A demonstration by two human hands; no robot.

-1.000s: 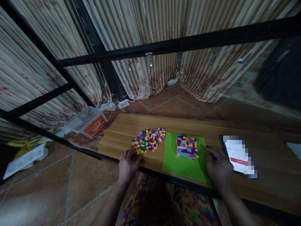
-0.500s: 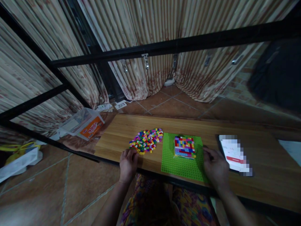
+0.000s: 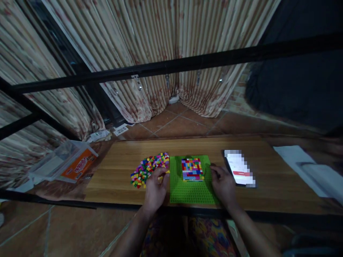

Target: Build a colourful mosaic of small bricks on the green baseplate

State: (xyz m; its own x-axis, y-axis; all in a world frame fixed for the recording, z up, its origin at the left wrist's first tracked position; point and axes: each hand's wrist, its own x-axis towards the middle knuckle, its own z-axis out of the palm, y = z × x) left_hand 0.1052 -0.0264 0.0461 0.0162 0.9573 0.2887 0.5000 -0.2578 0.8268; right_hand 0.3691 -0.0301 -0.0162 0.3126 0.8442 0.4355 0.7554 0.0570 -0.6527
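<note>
A green studded baseplate [image 3: 191, 194] lies on the wooden table, and a square block built of many coloured toy bricks [image 3: 192, 169] stands on it. To its left is a loose heap of small coloured bricks [image 3: 146, 167]. My left hand [image 3: 156, 189] is between heap and baseplate, thumb and forefinger pinched on a small yellow brick [image 3: 167, 171]. At the baseplate's right edge, my right hand [image 3: 223, 185] has its fingers curled together; what they hold, if anything, is hidden.
Right of my right hand lies a phone [image 3: 239, 169] with a lit, blurred screen. White paper [image 3: 297, 160] is at the table's right. A clear plastic box [image 3: 72, 160] with an orange label sits beyond the left end. A black metal bar [image 3: 187, 65] crosses beyond the table, before striped curtains [image 3: 150, 35].
My left hand has moved up and right from the table's front edge, past the heap, and now pinches a yellow brick. My right hand stays beside the baseplate. The camera view has turned right.
</note>
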